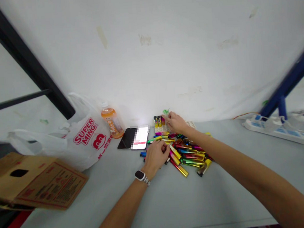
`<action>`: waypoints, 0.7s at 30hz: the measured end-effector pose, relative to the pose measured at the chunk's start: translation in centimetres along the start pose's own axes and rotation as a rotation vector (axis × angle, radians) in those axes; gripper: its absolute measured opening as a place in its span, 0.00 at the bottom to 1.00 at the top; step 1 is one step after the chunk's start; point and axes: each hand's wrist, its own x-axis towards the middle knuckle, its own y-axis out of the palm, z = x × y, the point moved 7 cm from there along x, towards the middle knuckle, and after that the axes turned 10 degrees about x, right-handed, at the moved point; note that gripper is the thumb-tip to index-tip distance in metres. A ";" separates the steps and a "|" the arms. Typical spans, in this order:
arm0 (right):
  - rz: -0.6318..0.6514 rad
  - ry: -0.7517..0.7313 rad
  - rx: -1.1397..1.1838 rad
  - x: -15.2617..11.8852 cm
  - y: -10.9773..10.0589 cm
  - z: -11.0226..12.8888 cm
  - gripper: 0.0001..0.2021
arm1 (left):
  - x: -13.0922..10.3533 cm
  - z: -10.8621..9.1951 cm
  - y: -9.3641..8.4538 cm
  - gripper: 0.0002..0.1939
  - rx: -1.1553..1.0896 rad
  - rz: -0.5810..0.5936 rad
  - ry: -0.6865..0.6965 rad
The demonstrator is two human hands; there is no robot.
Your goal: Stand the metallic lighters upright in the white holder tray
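Several shiny coloured lighters (191, 153) lie in a loose pile on the grey table (168, 203). Behind the pile is a pale holder with small holes (160, 129), where a few lighters (157, 122) stand side by side at its left end. My right hand (176, 122) is at this holder, fingers closed on a purple lighter beside the standing ones. My left hand (157, 156), with a watch at the wrist, rests at the pile's left edge. Its fingers are curled together against the lighters; what they hold, if anything, is hidden.
A phone (126, 139) with a partly lit screen lies left of the pile. Farther left stand an orange drink bottle (112, 122), a white plastic bag (83, 143) and a cardboard box (50, 183). Power strips (280, 129) lie at the right by the wall.
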 end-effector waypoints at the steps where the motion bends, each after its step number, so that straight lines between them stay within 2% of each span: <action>1: 0.005 -0.002 -0.022 -0.3 0.3 0.0 0.28 | 0.0 0.0 0.0 0.14 0.001 -0.004 0.002; 7: -0.011 0.013 0.038 -1.3 1.3 -0.6 0.34 | -0.1 0.1 -0.1 0.14 0.008 -0.027 0.008; 9: -0.061 -0.012 0.099 -1.3 0.7 -0.3 0.31 | -0.1 0.1 0.0 0.14 0.002 -0.025 0.008; 11: -0.052 -0.057 0.146 -1.3 0.3 0.5 0.23 | 0.0 0.1 0.0 0.14 -0.002 -0.023 0.012; 14: 0.115 -0.123 0.161 -1.0 0.6 1.9 0.12 | 0.0 0.0 -0.1 0.15 -0.003 -0.027 0.018; 17: 0.263 -0.112 0.113 -0.6 1.0 2.7 0.12 | 0.0 0.1 0.0 0.15 -0.004 -0.028 0.015; 21: 0.383 -0.055 0.025 0.3 1.0 3.2 0.14 | -0.1 0.2 0.1 0.15 0.000 -0.026 0.012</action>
